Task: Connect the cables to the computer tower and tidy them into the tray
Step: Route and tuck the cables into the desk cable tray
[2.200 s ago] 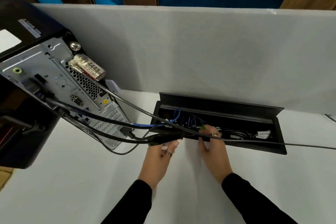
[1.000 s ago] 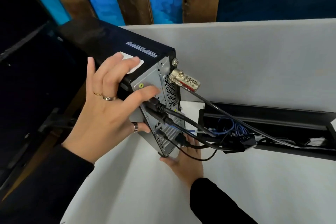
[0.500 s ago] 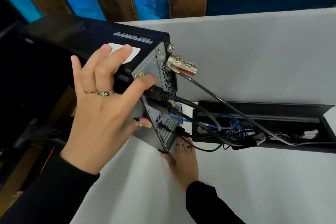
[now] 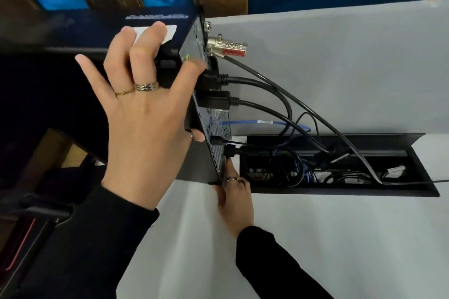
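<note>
The black computer tower [image 4: 97, 29] stands at the left on the white desk [image 4: 340, 238], its metal rear panel facing right. My left hand [image 4: 145, 114] grips the tower's top rear corner, fingers over the top and thumb on the rear panel. My right hand [image 4: 234, 198] holds the tower's lower rear corner, fingers pressed against its edge. Black cables [image 4: 267, 85] and a blue cable [image 4: 267, 122] run from the rear ports into the open black cable tray [image 4: 340, 190] sunk in the desk. A brass combination lock [image 4: 227, 47] with its cable hangs from the rear panel.
A grey partition [image 4: 340, 68] stands right behind the tray and tower. The tray's lid [image 4: 340, 141] is raised along its far side. A dark monitor and its stand fill the left edge. Wood and blue panels lie beyond the partition.
Both hands left the cables at the tray and took hold of the tower. The tower has turned, so its rear panel now faces right toward the tray.
</note>
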`<state>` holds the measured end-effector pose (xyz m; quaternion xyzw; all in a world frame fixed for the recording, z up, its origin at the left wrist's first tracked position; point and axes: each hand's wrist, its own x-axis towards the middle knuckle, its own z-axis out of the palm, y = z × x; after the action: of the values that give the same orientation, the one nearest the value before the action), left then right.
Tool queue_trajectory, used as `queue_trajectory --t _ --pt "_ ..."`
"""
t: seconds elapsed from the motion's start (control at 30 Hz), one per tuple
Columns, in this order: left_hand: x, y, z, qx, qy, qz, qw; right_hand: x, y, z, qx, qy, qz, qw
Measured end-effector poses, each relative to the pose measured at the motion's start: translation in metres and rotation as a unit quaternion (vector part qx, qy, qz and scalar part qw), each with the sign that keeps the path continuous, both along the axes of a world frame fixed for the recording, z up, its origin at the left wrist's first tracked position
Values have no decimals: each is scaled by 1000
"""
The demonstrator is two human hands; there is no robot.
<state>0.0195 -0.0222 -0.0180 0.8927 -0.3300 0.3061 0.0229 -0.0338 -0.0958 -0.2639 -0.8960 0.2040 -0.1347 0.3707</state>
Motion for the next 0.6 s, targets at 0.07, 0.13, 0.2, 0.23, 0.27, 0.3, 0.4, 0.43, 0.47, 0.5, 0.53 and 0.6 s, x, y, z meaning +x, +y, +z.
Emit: queue_trajectory --t 0.07,0.13,0.2,0.23,0.27,0.3,0.4,0.43,0.47,0.5,0.53,0.6 --pt "3 -6 -2 -3 -5 16 1000 4 -1 -1 0 -5 -17 1000" --pt "6 -11 -4 -2 -9 28 1000 7 -2 -1 -7 -7 -36 999" --pt "8 -17 -4 -5 -7 30 1000 9 -3 0 -12 -12 -55 998" --pt "8 -19 -4 -5 -6 32 999 10 -3 2 -14 -17 -65 998" --pt "8 -21 -4 -5 -6 34 999 11 -2 3 -16 -23 -75 997" --pt "9 -23 -4 -5 -6 36 999 11 -2 3 -17 -27 -82 996" --pt "9 -23 -4 -5 -7 37 999 13 -3 -1 -36 -18 -81 996" --pt "10 -23 -4 -3 -8 37 999 14 -4 -2 -37 -13 -79 996" --pt "10 -22 -5 1 -7 37 999 14 -4 -2 -28 -6 -76 997" --pt "9 -21 -5 5 -5 37 999 12 -4 1 -12 -2 -74 997" --pt "8 -20 -4 9 -3 37 999 11 -5 4 3 0 -73 997" --pt "7 -20 -3 14 4 31 999 9 -9 10 48 9 -62 997"
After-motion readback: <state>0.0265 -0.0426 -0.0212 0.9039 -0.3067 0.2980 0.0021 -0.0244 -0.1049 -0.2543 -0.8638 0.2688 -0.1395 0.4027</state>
